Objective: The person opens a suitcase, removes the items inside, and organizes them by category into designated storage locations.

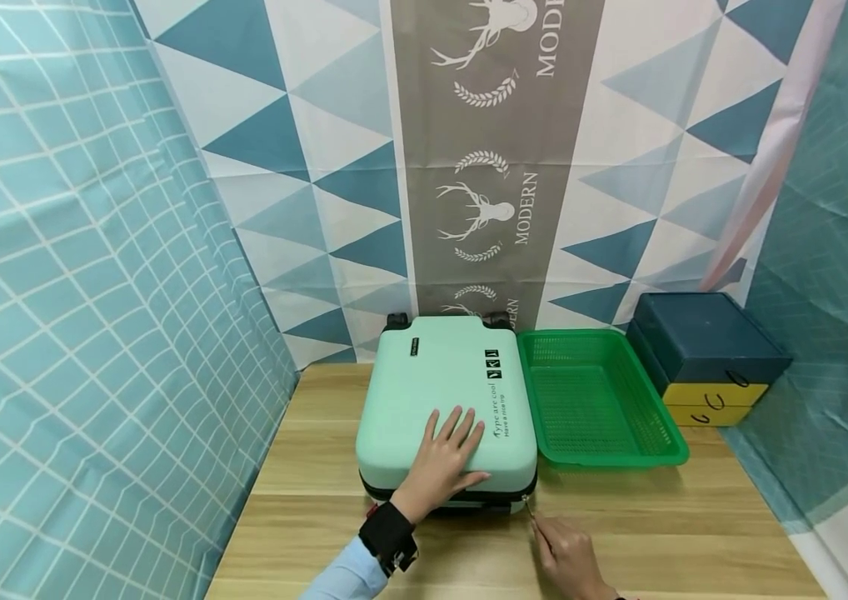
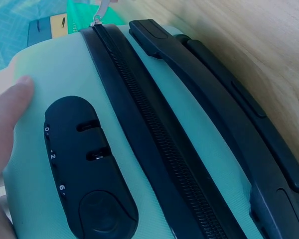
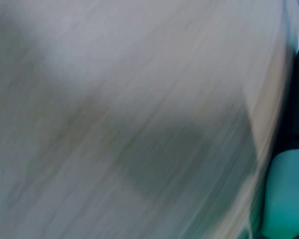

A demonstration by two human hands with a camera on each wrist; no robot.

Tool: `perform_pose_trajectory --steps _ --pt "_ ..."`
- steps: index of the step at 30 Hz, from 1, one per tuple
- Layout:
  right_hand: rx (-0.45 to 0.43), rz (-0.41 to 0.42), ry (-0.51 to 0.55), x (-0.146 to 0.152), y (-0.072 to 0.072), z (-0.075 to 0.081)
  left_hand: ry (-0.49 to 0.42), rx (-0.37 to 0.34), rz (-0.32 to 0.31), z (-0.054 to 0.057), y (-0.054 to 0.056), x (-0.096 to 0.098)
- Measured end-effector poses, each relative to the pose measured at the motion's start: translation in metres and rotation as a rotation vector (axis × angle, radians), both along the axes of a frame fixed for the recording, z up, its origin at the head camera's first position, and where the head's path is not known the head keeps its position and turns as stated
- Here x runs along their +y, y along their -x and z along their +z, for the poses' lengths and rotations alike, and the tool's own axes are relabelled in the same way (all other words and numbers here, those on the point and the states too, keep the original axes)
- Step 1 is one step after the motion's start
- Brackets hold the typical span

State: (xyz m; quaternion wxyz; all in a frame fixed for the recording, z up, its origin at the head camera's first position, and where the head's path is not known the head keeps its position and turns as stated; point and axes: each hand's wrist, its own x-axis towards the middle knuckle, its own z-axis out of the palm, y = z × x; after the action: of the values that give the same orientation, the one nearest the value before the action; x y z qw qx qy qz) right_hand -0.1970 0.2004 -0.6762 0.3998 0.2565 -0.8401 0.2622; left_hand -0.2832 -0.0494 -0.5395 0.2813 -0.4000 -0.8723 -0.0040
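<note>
A mint-green hard-shell suitcase [image 1: 431,367] lies flat on the wooden table. My left hand [image 1: 441,461] rests on its lid near the front, fingers spread. At the front right corner, my right hand [image 1: 568,552] pinches the zipper pull [image 1: 529,507]. The left wrist view shows the black zipper [image 2: 154,124] with its teeth together along the visible stretch, and the pull [image 2: 103,8] at the far end. A black combination lock [image 2: 92,169] and a black carry handle [image 2: 214,114] flank the zipper. The right wrist view is blurred and leaves my right hand out.
A green plastic basket [image 1: 682,454] stands against the suitcase's right side. Behind it to the right are stacked boxes with a dark blue top [image 1: 709,333] and yellow lower parts. Patterned cloth walls [image 1: 349,208] enclose the wooden table [image 1: 296,475] at the back and sides.
</note>
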Motion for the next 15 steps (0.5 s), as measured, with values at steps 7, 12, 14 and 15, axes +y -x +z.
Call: perform_pose_trajectory --steps 7,12,14,15 --pt "0.006 0.038 -0.035 -0.015 -0.001 0.001 -0.01 -0.004 0.007 -0.001 -0.002 -0.001" --pt "-0.007 0.085 -0.068 -0.027 0.003 0.001 -0.015 -0.008 -0.001 -0.002 -0.001 -0.001" --pt "-0.015 0.098 -0.072 -0.033 0.005 0.002 -0.022 -0.019 -0.005 -0.002 -0.001 -0.001" --pt "-0.022 0.103 -0.073 -0.037 0.005 0.002 -0.027 -0.022 -0.007 -0.002 -0.001 0.0"
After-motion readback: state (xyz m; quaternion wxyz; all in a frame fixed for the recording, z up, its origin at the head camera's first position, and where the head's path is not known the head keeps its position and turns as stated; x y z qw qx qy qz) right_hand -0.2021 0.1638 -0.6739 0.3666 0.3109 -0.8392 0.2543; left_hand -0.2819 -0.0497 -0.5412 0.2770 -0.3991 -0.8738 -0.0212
